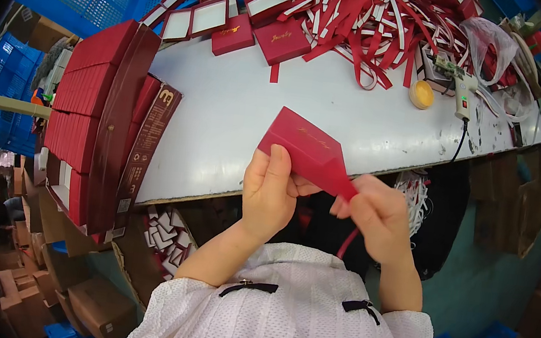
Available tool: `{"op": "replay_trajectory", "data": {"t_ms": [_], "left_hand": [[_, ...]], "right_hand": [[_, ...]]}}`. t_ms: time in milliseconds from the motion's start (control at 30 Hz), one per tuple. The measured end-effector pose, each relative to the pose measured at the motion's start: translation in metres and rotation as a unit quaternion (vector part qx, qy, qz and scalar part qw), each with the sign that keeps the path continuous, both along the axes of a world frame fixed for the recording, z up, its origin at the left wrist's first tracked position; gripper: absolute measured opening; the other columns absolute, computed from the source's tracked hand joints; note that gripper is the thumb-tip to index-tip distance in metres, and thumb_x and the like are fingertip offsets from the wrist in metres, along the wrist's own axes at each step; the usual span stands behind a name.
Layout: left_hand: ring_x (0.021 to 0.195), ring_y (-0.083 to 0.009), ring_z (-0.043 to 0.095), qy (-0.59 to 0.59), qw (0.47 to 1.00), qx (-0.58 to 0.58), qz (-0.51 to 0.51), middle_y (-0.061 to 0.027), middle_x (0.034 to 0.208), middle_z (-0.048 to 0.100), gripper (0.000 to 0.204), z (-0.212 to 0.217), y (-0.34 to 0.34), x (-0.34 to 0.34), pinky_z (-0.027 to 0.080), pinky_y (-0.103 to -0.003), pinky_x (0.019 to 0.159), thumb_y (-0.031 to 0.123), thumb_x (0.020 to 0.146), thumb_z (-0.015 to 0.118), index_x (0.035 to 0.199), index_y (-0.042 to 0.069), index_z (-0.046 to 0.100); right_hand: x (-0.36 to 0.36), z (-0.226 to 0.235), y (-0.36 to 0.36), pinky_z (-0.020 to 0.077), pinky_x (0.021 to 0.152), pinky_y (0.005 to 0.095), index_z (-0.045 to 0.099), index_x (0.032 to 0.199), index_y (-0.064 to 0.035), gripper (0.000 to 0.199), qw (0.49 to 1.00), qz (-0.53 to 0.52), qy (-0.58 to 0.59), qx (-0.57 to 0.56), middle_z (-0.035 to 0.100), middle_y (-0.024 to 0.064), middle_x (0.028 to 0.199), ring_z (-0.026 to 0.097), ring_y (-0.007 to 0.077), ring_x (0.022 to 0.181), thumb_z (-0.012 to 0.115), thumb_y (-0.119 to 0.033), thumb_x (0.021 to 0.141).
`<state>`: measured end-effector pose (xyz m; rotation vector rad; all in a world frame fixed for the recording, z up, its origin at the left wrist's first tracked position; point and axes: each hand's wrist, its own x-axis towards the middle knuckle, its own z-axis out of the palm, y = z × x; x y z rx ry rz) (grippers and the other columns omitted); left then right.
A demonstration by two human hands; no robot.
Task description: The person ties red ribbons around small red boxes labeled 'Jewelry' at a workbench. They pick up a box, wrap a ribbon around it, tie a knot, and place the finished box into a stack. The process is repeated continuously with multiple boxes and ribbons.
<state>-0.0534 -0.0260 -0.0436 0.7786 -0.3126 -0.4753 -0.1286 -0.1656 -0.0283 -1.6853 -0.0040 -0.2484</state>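
Note:
A flat red cardboard box piece with small gold lettering is held over the near edge of the white table. My left hand grips its lower left side, fingers curled on the card. My right hand pinches its lower right corner, and a red ribbon strip hangs down below that hand.
A tall stack of red boxes and dark red sleeves stands at the table's left end. Red box lids and bases, a heap of red and white ribbons, a yellow round pot and a glue gun lie at the back. Blue crates and cardboard cartons surround the table.

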Motion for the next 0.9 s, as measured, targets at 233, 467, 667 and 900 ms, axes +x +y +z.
{"op": "replay_trajectory", "data": {"t_ms": [233,467,667,900], "left_hand": [[0.082,-0.0245,0.057,0.019,0.999,0.026,-0.042,-0.0155,0.097,0.051,0.03,0.012,0.002,-0.006,0.05,-0.036,0.07,0.023,0.09,0.024,0.105,-0.001,0.034],[0.082,-0.0236,0.057,0.043,0.998,0.007,-0.053,-0.0158,0.097,0.051,0.026,0.019,0.003,-0.009,0.05,-0.034,0.07,0.017,0.089,0.027,0.105,-0.002,0.034],[0.079,-0.0188,0.057,-0.044,0.993,0.106,0.022,-0.0126,0.093,0.052,0.021,0.012,-0.003,-0.009,0.05,-0.031,0.067,0.001,0.081,0.045,0.101,-0.001,0.038],[0.076,-0.0179,0.057,0.02,0.995,0.089,0.048,-0.0121,0.09,0.053,0.021,0.014,-0.004,-0.008,0.051,-0.029,0.063,0.003,0.08,0.047,0.099,0.0,0.039]], "right_hand": [[0.001,0.011,0.005,0.0331,0.056,0.0298,0.045,0.056,-0.0032,0.018,0.991,0.005,-0.061,-0.12,0.042,0.0053,0.052,0.042,0.0212,0.052,0.052,-0.006,0.073],[-0.001,0.013,0.005,0.0339,0.056,0.0304,0.045,0.056,-0.0031,0.017,0.99,0.01,-0.08,-0.119,0.044,0.0059,0.052,0.043,0.0218,0.053,0.051,-0.004,0.071],[-0.002,0.015,0.006,0.0338,0.056,0.0305,0.046,0.056,-0.0034,0.016,0.991,0.01,-0.068,-0.118,0.044,0.0061,0.052,0.043,0.0222,0.053,0.05,-0.005,0.072],[-0.003,0.008,0.002,0.0338,0.055,0.0289,0.049,0.058,-0.004,0.019,0.998,0.037,0.02,-0.038,0.046,0.0046,0.052,0.042,0.0188,0.053,0.048,-0.011,0.076]]}}
